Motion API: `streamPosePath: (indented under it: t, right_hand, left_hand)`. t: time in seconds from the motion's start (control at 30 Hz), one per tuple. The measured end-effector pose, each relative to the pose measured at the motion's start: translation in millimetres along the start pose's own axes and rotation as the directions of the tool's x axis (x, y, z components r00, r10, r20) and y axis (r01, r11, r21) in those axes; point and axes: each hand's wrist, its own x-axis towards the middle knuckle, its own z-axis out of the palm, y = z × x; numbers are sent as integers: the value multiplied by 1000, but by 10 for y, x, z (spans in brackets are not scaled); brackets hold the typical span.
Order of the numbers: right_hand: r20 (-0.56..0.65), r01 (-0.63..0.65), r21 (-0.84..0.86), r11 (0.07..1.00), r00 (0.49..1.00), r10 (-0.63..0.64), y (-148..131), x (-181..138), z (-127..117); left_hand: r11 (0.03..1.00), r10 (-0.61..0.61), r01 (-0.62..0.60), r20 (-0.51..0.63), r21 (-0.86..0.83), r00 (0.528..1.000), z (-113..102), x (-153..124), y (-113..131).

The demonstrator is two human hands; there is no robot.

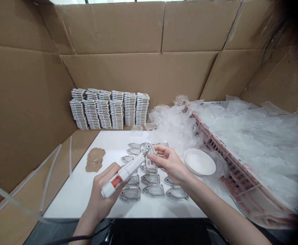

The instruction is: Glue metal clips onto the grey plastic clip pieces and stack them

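My left hand [103,192] is wrapped round a white glue gun [131,170] with an orange patch on its side. The gun's narrow tip points up and right and meets a small grey pointed plastic frame [151,164]; whether it touches cannot be made out. Thumb and fingers of my right hand [170,162] pinch that frame by its right side. Below and around it, several similar grey frames [152,191] lie in rows on the white board [69,200]. The held frame and my hands hide some of them.
Tall stacks of white-edged parts [117,114] stand against the cardboard wall [128,71]. A white round dish [199,161] sits right of my hand, beside a pink crate [241,180] heaped with clear plastic bags [256,136]. Left are a brown patch [95,160] and translucent sticks [49,177].
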Motion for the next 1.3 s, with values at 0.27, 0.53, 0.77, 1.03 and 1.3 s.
streamPosePath:
  t: [0.27, 0.53, 0.77, 1.03, 1.3]
  right_hand:
    - [-23, -10, 15, 1000, 1000, 10, -27, -9, -14]
    - [-14, 123, -7, 992, 992, -123, -164, -55, -45]
    - [35, 228, -130, 965, 974, -226, -257, -97, -14]
    - [50, 259, -154, 954, 966, -254, -234, -111, -10]
    - [40, 274, -177, 945, 962, -271, -218, -97, -31]
  left_hand:
    - [999, -36, 33, -101, -35, 994, -50, -58, -37]
    - [958, -227, 247, 146, -145, 963, -256, -76, -120]
    - [980, -41, 114, 400, -161, 915, -352, -27, 47]
    - [993, 20, 2, 188, -117, 982, -246, -6, -21]
    - [993, -9, 30, 186, -111, 983, -235, 4, -26]
